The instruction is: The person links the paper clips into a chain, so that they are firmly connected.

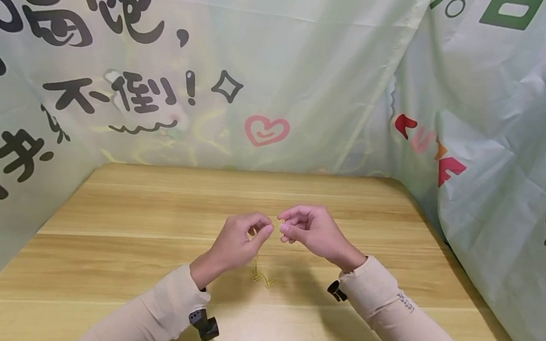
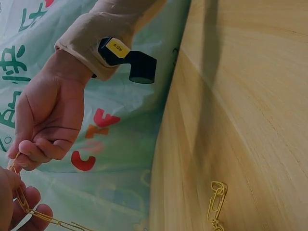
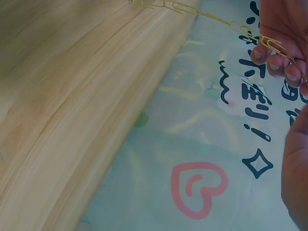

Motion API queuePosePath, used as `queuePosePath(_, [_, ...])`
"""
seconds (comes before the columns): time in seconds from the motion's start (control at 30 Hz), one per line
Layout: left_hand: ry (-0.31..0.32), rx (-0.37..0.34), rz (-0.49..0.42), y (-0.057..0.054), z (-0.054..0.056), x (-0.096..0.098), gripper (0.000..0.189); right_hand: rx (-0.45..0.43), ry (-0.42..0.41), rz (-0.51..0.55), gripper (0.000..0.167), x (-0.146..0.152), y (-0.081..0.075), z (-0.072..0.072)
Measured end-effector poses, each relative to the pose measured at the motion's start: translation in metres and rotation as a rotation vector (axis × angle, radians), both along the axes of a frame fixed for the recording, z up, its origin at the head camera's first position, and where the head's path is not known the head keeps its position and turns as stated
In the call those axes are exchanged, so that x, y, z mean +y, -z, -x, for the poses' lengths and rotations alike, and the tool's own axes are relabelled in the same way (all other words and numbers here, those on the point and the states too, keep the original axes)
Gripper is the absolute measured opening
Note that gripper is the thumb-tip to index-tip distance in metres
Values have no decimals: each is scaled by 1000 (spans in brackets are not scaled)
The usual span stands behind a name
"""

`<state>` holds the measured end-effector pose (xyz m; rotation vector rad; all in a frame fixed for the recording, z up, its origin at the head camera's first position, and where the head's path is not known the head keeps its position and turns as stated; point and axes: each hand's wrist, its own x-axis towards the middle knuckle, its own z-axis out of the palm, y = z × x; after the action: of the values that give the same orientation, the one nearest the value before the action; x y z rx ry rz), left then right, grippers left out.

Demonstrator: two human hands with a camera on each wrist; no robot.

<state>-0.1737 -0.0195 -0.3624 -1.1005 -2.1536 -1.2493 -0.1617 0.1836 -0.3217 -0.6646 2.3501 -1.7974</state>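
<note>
A chain of yellow paper clips [image 1: 261, 278] hangs from my left hand [image 1: 240, 239], its lower end lying on the wooden table. Thumb and fingertips of that hand pinch the upper end of the chain. Just to the right, my right hand [image 1: 318, 234] pinches a yellow paper clip [image 1: 282, 222] between thumb and fingers. The fingertips of both hands are close together above the table. In the left wrist view, linked clips [image 2: 57, 222] run down from the left fingers, and the tail of the chain [image 2: 217, 201] rests on the wood. The right wrist view shows the chain [image 3: 216, 18] stretching from the left fingertips.
The wooden table [image 1: 154, 192] reaches back to printed cloth curtains [image 1: 310, 76] that stand behind it and along both sides. Each wrist carries a small black camera, one at the left cuff [image 1: 203, 325] and one at the right [image 1: 337, 291].
</note>
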Motion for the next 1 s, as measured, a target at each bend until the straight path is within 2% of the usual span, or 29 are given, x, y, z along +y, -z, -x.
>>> queuePosePath(0.13, [-3, -16, -14, -1, 0, -1, 10, 28, -75, -37, 22, 3, -2, -1])
queuePosePath(0.23, [15, -27, -25, 0, 1, -1, 9, 47, -101, -69, 21, 6, -6, -2])
queuePosePath(0.37, [55, -68, -37, 2, 1, -1, 8, 92, -75, -118, 17, 9, -14, -1])
queuePosePath(0.5, [92, -145, -26, 3, 0, 0, 7, 172, -42, -147, 12, 8, -23, 1])
queuePosePath(0.73, [121, -269, 117, 6, 0, 3, 18, 289, -31, -136, 10, 1, -38, 1])
queuePosePath(1.0, [204, -379, 262, 15, -2, 9, 13, 350, -13, -72, 8, -6, -60, -2])
